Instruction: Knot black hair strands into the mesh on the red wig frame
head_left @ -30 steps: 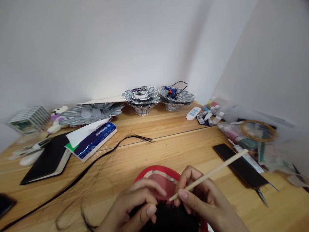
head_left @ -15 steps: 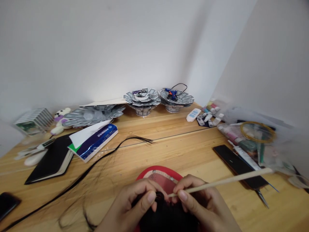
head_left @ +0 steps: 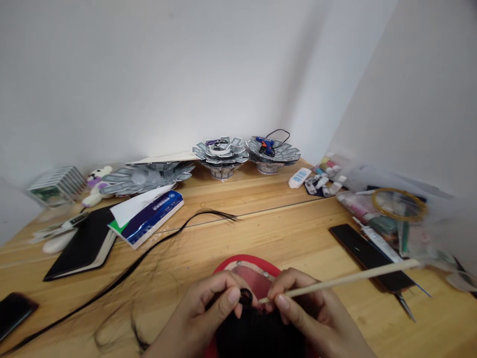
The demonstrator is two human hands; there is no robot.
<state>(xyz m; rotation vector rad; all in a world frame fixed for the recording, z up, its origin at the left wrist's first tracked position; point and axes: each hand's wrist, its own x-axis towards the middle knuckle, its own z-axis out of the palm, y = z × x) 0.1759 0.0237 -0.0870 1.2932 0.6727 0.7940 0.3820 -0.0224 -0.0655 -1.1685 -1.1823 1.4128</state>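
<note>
Main risk: small coil of black hair (head_left: 245,297) springing loose if the pinch eases, the fine strands being the likely cause. Second risk: long thin wooden stick (head_left: 337,280) levering against the coil, or its far end catching the tube near the bench's right edge. Loose long black hair strand (head_left: 152,259) also a possible snag.

Left hand (head_left: 206,311) nearly closed, fingers curled, thumb and forefinger pressed in at the coil. Right hand (head_left: 301,311) nearly closed around the stick, tip just beside the coil. Coil and dark mass of hair (head_left: 257,333) over red rounded base (head_left: 238,262), at the middle of the bench (head_left: 261,238) on the near side. Contact partly hidden by fingers.
</note>
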